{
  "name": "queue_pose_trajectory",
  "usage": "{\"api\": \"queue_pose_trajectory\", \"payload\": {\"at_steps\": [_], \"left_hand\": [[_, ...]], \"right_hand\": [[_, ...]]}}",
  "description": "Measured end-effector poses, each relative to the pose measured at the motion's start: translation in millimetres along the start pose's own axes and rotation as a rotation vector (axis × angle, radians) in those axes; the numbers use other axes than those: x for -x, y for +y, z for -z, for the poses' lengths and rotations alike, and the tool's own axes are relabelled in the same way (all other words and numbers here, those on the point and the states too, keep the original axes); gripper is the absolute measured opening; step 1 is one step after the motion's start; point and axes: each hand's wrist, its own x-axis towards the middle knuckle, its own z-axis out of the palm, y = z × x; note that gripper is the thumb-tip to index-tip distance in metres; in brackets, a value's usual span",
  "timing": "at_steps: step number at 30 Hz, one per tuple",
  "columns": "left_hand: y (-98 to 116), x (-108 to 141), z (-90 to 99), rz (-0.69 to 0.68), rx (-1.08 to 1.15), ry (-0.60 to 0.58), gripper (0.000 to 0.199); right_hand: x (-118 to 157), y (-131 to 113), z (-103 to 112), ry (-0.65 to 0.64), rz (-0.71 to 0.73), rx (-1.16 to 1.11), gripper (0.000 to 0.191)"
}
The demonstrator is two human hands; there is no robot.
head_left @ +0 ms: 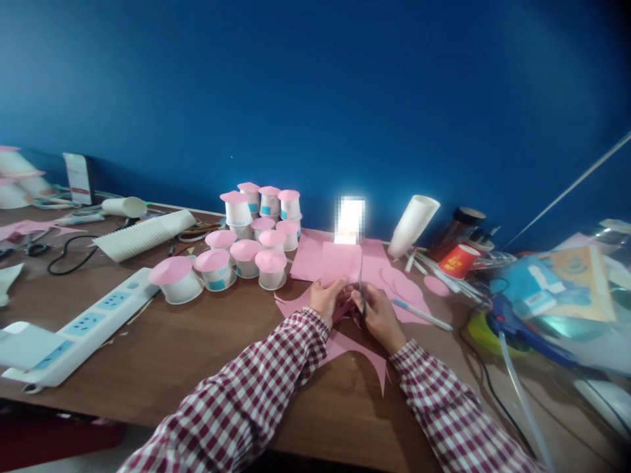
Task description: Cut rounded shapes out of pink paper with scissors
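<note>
My left hand [329, 301] is closed on the lower edge of a pink paper sheet [342, 260] in the middle of the table. Close beside it, my right hand [378, 314] is wrapped round a pair of scissors [363, 299], whose blades point up along the sheet's right side. Larger pink paper [308, 255] lies behind the hands, and a cut pink scrap with curved edges [357, 348] lies below them. A blue-and-white pen [422, 315] rests on pink paper to the right.
Several white cups with pink paper tops [214, 263] stand left of the hands. A white power strip [89, 328] lies further left. To the right are a white cup stack [414, 223], a red cup [459, 261] and a blue glue gun [530, 335].
</note>
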Motion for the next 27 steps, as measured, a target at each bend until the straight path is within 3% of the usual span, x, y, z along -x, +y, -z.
{"api": "queue_pose_trajectory", "payload": {"at_steps": [27], "left_hand": [[-1.5, -2.6, 2.0, 0.004, -0.001, 0.004, 0.030]], "right_hand": [[1.5, 1.3, -0.4, -0.007, -0.039, -0.010, 0.031]]}}
